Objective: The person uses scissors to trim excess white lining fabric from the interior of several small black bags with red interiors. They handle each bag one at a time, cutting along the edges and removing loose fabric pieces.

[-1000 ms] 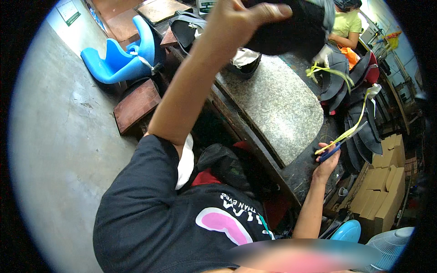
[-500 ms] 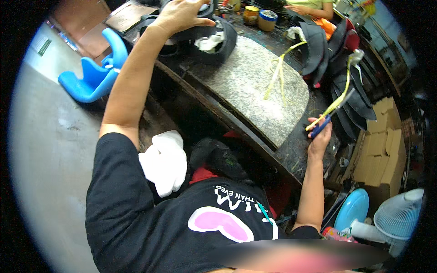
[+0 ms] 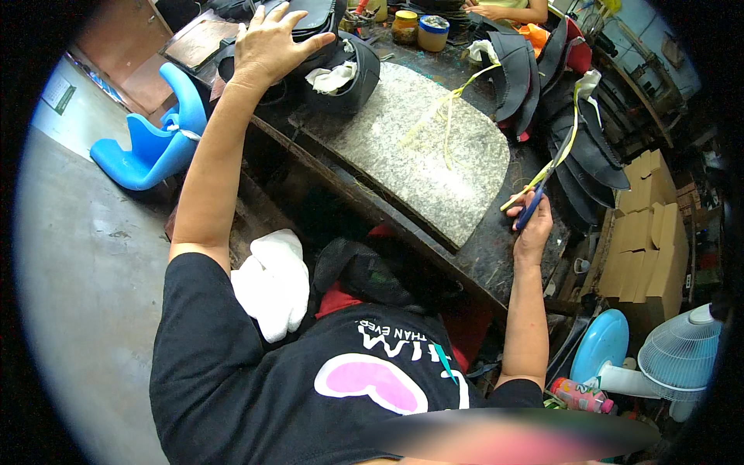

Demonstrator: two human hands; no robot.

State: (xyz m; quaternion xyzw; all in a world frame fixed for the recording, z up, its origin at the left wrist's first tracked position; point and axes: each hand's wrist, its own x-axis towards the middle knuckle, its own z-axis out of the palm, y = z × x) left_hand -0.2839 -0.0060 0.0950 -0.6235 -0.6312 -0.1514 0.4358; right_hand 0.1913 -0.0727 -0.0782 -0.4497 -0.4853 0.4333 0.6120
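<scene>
My left hand is at the far left of the table, fingers spread, over a pile of black padded pieces. Whether its fingertips touch them I cannot tell. Just right of it lies a black curved piece with crumpled white stuffing inside. On the right, my right hand is closed on a pair of scissors with dark blue handles, blades pointing away. A yellow strip runs alongside the blades to the hand. More thin yellow strips trail over the speckled stone slab.
Black curved pieces stand in rows at the right. Two jars are at the back near another person's hand. Cardboard boxes and a fan are at right, a blue plastic chair at left, white cloth near my lap.
My left hand has come slightly nearer and spread its fingers wider over the black pile. My right hand still holds the scissors. The whole view has shifted a little.
</scene>
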